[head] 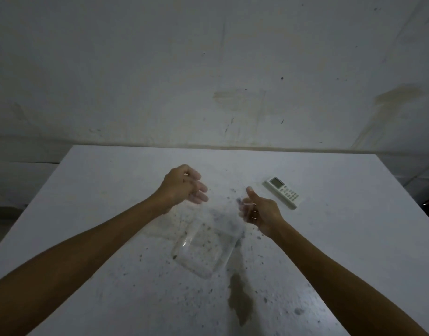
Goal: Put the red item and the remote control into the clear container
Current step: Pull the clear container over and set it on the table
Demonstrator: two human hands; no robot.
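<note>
A clear container [205, 248] lies on the white table [99, 190], in the middle, and its far end is blurred. My right hand [262, 214] is at the container's far right rim, thumb up. Its fingers curl around the clear edge, where glints show. My left hand [184, 185] hovers just past the far left corner with its fingers apart and holds nothing. The white remote control [283, 192] lies flat on the table, to the right of my right hand and apart from it. No red item is in view.
The tabletop is speckled with dark spots and has a brownish stain [240, 299] near the front. A stained white wall [208, 69] stands right behind the table's far edge. The table's left and right edges slope off towards the floor.
</note>
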